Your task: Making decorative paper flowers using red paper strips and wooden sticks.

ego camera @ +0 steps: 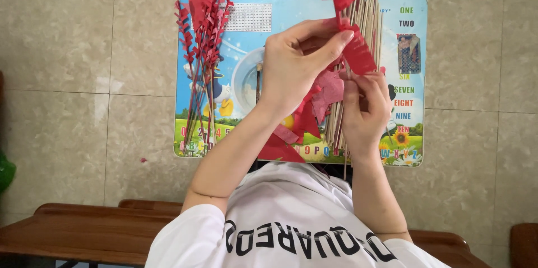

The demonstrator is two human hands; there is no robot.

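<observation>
My left hand (296,65) pinches a strip of red notched paper (348,33) that rises past the top of the frame. My right hand (366,108) grips the thin wooden stick (346,159) this paper is wrapped on, just below the left thumb. Both hands hover above a small colourful child's table (291,7). A bundle of finished red paper-wrapped sticks (203,49) lies on the table's left side. Bare wooden sticks (367,16) lie under my hands at the right, with red paper scraps (291,142) near the table's front edge.
The small table stands on a beige tiled floor (67,49). A brown wooden bench (84,231) runs along the bottom of the view. A green object (4,170) shows at the left edge. A small card (409,54) lies on the table's right side.
</observation>
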